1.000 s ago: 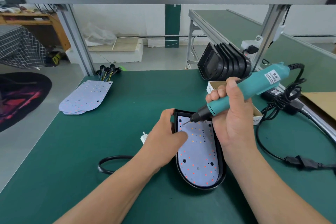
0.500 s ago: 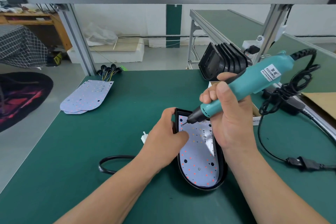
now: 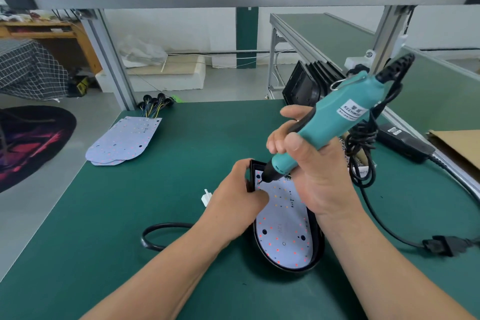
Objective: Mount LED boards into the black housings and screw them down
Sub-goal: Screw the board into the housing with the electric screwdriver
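Black housing [image 3: 317, 239] holds LED board [image 3: 283, 228]; left fingers [image 3: 242, 165] grip housing, right fingers [image 3: 293, 143] grip screwdriver [image 3: 337, 117].

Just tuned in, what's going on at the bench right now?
The right hand grips a teal screwdriver, its bit down at the far left corner of the LED board seated in a black housing. The left hand holds the housing's left edge. At far left lie spare boards, stacked; spare housings stand behind.

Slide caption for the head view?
Right hand holds screwdriver tip against LED board; left hand grips black housing.
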Tool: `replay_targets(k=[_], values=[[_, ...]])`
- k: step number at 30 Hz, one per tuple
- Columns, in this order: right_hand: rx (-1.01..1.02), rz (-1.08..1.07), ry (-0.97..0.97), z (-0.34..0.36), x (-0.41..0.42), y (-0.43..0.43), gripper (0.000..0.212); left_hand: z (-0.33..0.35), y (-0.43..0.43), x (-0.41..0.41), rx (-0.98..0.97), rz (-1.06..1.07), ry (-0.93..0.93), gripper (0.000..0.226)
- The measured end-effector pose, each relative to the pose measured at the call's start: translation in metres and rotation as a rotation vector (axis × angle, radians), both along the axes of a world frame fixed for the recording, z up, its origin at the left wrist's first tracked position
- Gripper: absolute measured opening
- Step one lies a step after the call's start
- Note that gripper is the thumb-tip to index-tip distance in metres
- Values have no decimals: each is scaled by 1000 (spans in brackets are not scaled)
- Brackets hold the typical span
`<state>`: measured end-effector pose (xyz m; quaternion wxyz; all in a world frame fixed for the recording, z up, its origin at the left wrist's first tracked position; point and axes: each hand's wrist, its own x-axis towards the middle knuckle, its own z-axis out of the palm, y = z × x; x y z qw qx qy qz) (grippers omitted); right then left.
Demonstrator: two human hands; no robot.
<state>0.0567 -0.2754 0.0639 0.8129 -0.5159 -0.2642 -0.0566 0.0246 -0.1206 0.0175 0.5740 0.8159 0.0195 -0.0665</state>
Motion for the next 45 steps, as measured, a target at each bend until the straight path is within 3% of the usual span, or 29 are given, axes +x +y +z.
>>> replay_targets(k=[5, 10, 18, 22, 25, 29, 34, 37, 40, 43, 45], values=[[3, 17, -44, 6, -4, -9, 39, 1, 1, -1, -28, -23, -2, 45], [106, 6, -30, 7, -5, -14, 21, 3, 2, -2, -43, -7, -3, 46], [338, -306, 232, 9, 9, -79, 31, 4, 4, -1, -121, 32, -26, 53], [317, -463, 420, 3, 16, -115, 26, 3, 4, 0, -190, 96, -61, 40], [144, -574, 522, 0, 20, -140, 16, 2, 4, 2, -210, 153, -75, 30], [-181, -681, 554, -7, 17, -167, 9, 6, 8, 2, -311, 177, -85, 37], [-695, -768, 534, -10, 4, -175, 16, 13, 8, 1, -385, 199, -97, 38], [-1108, -822, 475, -10, 2, -171, 14, 13, 11, 4, -488, 223, -76, 35], [-1441, -791, 461, -11, 1, -167, 20, 9, 18, 11, -717, 224, 31, 18], [-1612, -765, 492, -14, 1, -166, 35, 3, 30, 16, -1090, 1, 156, 45], [-1650, -728, 488, -17, 2, -165, 50, 3, 34, 19, -1328, -201, 234, 47]])
